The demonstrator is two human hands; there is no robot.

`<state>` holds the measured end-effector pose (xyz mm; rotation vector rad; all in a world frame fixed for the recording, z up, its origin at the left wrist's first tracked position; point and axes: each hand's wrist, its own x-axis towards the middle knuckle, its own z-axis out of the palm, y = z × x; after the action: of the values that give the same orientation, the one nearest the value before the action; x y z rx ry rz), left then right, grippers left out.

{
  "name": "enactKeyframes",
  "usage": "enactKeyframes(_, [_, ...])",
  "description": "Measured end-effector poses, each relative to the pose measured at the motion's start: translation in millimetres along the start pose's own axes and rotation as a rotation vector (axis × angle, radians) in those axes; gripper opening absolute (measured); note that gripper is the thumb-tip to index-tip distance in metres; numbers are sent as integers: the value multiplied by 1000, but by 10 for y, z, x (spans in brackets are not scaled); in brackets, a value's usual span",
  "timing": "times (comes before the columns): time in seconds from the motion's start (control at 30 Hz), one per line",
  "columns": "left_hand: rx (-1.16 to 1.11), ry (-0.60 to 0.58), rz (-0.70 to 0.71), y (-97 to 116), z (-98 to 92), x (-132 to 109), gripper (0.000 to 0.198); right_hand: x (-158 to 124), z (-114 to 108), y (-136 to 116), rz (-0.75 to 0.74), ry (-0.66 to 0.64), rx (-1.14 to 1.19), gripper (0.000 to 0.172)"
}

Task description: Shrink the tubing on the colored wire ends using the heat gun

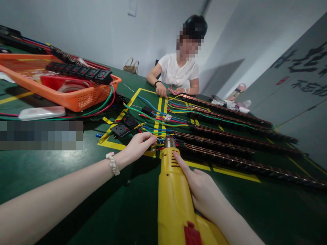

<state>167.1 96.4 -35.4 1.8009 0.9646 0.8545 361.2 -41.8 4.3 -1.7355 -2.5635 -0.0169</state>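
My right hand [204, 187] is wrapped round a yellow heat gun [172, 194], its index finger stretched along the vented side. The gun's metal nozzle [169, 142] points away from me at the ends of coloured wires [163, 130]. Just left of the nozzle, my left hand [139, 144] pinches a wire end between thumb and fingers; the fingertips partly hide it. These wires run out of long, dark power strips [230, 156] with copper-coloured rails, lying side by side to the right. Black socket modules [122, 128] with short leads lie beyond my left hand.
An orange basket [94, 98] at the left holds a black outlet strip [79, 72]. A translucent white case [42, 113] lies before it. Yellow tape [237, 172] marks the green table [107, 204]. Across it sits a co-worker [178, 69], hands at other wires.
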Motion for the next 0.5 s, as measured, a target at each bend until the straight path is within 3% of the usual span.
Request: enactKeyframes(0.5, [-48, 11, 45, 47, 1, -16, 38, 97, 3, -78, -44, -24, 21, 88])
